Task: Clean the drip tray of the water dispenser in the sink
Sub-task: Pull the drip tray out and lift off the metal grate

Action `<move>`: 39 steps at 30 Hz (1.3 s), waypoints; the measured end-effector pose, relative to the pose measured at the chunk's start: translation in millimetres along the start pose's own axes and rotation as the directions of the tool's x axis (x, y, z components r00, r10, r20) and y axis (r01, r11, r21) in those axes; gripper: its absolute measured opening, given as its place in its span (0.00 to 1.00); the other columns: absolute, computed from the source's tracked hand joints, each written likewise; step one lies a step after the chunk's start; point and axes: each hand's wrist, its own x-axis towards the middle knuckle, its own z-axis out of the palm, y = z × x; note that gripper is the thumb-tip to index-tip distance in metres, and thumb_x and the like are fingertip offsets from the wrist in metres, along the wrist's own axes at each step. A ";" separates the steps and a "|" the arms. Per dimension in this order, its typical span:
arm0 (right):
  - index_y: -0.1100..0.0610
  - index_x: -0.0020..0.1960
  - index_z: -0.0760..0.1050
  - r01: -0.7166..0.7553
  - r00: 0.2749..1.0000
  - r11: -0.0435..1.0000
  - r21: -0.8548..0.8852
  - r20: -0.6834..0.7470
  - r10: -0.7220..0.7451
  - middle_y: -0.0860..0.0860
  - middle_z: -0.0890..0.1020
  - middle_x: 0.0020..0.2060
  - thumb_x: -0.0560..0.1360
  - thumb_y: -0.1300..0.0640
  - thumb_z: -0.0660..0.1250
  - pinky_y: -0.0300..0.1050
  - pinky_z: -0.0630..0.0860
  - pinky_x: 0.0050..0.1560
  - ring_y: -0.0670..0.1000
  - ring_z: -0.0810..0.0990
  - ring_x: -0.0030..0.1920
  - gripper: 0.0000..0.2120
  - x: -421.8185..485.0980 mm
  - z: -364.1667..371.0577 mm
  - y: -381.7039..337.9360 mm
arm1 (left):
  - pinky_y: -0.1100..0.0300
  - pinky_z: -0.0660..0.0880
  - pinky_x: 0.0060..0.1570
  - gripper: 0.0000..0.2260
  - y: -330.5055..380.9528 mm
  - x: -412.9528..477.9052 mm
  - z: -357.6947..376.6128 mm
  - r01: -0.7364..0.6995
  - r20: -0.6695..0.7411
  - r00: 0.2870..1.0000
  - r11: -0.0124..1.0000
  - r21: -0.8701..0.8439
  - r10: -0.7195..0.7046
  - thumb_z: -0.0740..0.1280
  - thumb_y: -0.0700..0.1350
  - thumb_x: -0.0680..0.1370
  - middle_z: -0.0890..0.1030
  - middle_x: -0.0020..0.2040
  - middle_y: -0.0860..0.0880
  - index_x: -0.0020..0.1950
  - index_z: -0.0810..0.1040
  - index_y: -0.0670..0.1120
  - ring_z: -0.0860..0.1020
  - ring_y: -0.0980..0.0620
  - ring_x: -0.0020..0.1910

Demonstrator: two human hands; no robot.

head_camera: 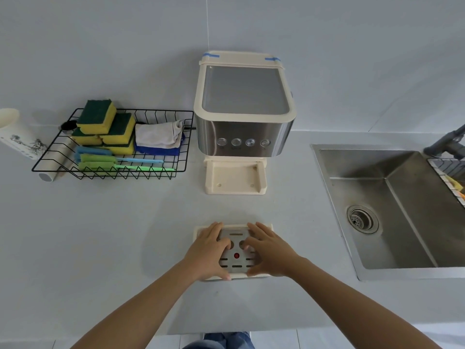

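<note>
The drip tray (pixel 268 226) lies flat on the bench (pixel 100 235) near the middle of its front edge, well in front of the water dispenser (pixel 242 122), which stands at the back edge against the wall. The dispenser's cream base (pixel 235 177) shows a bare recess.

Both hands are on the tray. The left hand (pixel 208 250) covers its left half and the right hand (pixel 270 250) its right half. The fingers (pixel 214 230) of the left reach across the metal grate (pixel 236 234) toward the far rim, bent, with the thumb hooked at the near rim. The right fingers (pixel 259 229) are spread and bent over the grate in the same way, thumb at the near rim. A red dot (pixel 236 255) on the grate shows between the two hands.

The sink (pixel 407 197) is set into the bench at its right end, well apart from the tray. A wire basket (pixel 163 111) with sponges (pixel 100 119), cloths (pixel 158 133) and brushes (pixel 120 163) sits toward the back left.
</note>
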 end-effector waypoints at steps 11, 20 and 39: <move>0.51 0.66 0.68 0.018 0.991 0.990 -0.137 -0.127 -0.035 0.51 0.58 0.75 0.69 0.43 0.69 0.44 0.54 0.72 0.53 0.55 0.74 0.29 -9.5 -39.1 29.1 | 0.54 0.58 0.70 0.28 23.0 26.8 -28.8 -0.098 -0.097 0.990 0.993 0.062 0.104 0.70 0.58 0.68 0.53 0.76 0.47 0.64 0.69 0.48 0.54 0.45 0.73; 0.54 0.63 0.72 -0.082 0.982 0.978 -0.192 -0.182 0.046 0.52 0.63 0.72 0.67 0.45 0.71 0.42 0.59 0.70 0.52 0.61 0.72 0.27 -19.7 -86.5 102.0 | 0.54 0.60 0.68 0.24 76.5 98.6 -45.5 -0.220 -0.188 0.954 0.970 0.101 0.235 0.69 0.57 0.69 0.57 0.74 0.44 0.60 0.71 0.46 0.58 0.43 0.72; 0.54 0.62 0.72 -0.121 0.993 0.977 -0.178 -0.031 0.118 0.51 0.65 0.69 0.68 0.47 0.70 0.44 0.67 0.64 0.53 0.63 0.69 0.25 2.4 -62.9 163.1 | 0.53 0.65 0.62 0.23 108.7 164.7 -16.7 -0.175 0.002 0.984 0.974 0.141 0.176 0.69 0.55 0.70 0.66 0.65 0.43 0.59 0.72 0.44 0.64 0.44 0.65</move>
